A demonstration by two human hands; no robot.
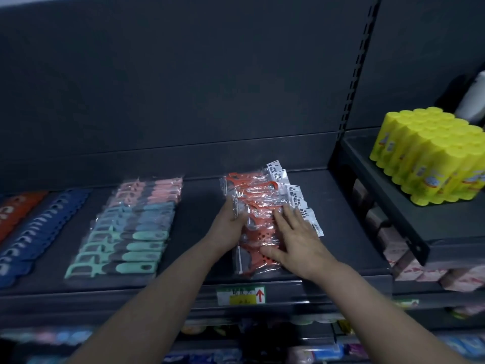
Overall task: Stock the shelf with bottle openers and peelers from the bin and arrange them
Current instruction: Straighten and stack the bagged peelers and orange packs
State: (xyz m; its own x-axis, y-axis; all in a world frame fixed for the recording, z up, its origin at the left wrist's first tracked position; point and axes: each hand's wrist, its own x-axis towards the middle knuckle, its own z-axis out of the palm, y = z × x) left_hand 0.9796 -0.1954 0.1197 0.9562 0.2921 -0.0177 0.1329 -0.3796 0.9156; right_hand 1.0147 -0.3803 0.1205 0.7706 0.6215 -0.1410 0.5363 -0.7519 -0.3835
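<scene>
A row of orange peelers (258, 203) in clear plastic bags with white labels lies overlapped on the dark shelf (199, 206), right of centre. My left hand (231, 219) presses against the row's left side, fingers curled on a bag edge. My right hand (291, 232) lies flat on top of the bags, fingers spread. To the left lies a row of bagged peelers (126, 227) in pink, blue and mint green. Further left are blue bottle openers (39, 227) and orange bottle openers (15, 208) in overlapping rows. No bin is in view.
A green and yellow price tag (241, 295) with a red arrow sits on the shelf's front rail. On a higher shelf at the right stands a pack of yellow tubes (430, 156) and a white bottle (472, 98). Pink boxes (393, 248) fill the shelf below it.
</scene>
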